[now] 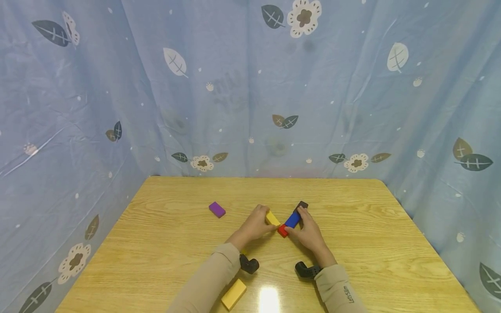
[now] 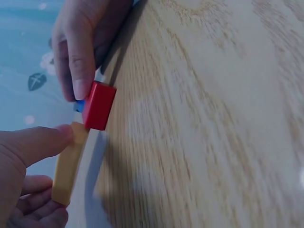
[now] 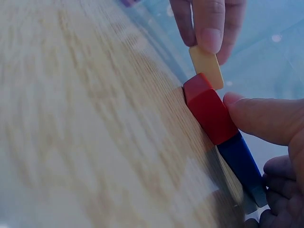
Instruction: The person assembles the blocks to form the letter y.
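Observation:
My left hand (image 1: 254, 225) pinches a yellow block (image 1: 273, 218) by its two ends, thumb at the near end. That near end meets the red block (image 1: 282, 231) at an angle on the table. A blue block (image 1: 292, 220) runs from the red one toward the far right, and a black block (image 1: 301, 206) sits at its far end. Along this row lies my right hand (image 1: 310, 234), gripping it with the thumb by the red block (image 3: 209, 109) and the fingers at the black end. In the right wrist view, the fingers partly cover the row's far end.
A purple block (image 1: 217, 209) lies to the left on the wooden table (image 1: 176, 252). Another yellow block (image 1: 234, 294) is at the near side beside my left sleeve (image 1: 213, 278). A bit of yellow shows behind my left wrist. Patterned blue curtains (image 1: 235, 95) hang behind the table.

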A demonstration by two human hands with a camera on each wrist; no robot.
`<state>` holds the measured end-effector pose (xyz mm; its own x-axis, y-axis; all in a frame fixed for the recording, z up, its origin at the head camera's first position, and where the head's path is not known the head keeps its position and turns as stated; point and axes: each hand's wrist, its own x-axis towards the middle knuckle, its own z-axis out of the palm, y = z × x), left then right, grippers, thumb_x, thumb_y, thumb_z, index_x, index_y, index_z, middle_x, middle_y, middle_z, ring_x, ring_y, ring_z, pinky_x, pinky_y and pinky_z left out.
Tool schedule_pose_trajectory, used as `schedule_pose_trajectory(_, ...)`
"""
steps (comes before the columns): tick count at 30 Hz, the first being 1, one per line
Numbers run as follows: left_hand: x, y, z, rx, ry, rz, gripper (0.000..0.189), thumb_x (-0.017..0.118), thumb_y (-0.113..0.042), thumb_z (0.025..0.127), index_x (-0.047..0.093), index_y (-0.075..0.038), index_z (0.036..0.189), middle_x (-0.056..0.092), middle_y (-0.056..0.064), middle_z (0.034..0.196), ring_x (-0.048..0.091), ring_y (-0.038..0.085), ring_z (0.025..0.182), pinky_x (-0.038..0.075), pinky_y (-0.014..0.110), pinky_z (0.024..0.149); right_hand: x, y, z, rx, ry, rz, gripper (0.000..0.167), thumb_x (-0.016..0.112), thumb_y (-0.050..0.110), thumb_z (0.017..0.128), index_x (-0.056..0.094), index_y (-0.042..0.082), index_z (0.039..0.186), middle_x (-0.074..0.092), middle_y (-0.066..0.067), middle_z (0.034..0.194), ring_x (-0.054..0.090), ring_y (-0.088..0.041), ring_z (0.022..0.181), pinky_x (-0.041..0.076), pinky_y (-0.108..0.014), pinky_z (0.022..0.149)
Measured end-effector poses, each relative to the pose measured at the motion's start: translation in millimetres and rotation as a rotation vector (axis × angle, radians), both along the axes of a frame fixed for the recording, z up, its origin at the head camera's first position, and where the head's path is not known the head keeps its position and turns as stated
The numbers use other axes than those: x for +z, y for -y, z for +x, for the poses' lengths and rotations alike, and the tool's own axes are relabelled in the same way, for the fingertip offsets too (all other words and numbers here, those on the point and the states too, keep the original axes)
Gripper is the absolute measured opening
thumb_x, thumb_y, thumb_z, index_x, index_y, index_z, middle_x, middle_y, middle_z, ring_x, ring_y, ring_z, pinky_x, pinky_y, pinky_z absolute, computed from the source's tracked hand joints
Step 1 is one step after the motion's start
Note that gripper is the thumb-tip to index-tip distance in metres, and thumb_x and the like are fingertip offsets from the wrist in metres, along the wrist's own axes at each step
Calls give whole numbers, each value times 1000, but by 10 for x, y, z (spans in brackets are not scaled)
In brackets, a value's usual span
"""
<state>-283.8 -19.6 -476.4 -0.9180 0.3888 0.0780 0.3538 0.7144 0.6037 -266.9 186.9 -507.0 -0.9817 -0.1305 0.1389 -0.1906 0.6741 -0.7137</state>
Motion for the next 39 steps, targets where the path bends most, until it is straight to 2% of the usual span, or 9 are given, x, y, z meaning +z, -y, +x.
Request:
schedule_pose_trajectory(12,-44,-59,-13,-1,-38,-40,60,73,-26,84,49,6,129,52,13,116,52,16,95,50,25,81,4,1,-6,1,-2,-7,89,72,36,83,26,-3,147,21,-26,153,17,-42,142,24,-58,112)
schedule_pose_trajectory(22,-66,-72,-9,8,-16,-23,60,72,-29,84,49,5,129,52,13,116,52,15,92,50,22,74,-4,1,-12,0,1,-1,89,72,36,83,26,-4,147,21,-27,153,17,-42,142,23,-57,112)
schedule_pose_trajectory(39,-110,-90,-21,18,-43,-72,62,74,-32,83,50,4,128,52,12,117,52,15,95,50,26,82,-8,2,-10,-1,-7,1,88,72,36,83,27,-5,146,22,-27,152,17,-42,142,23,-57,112)
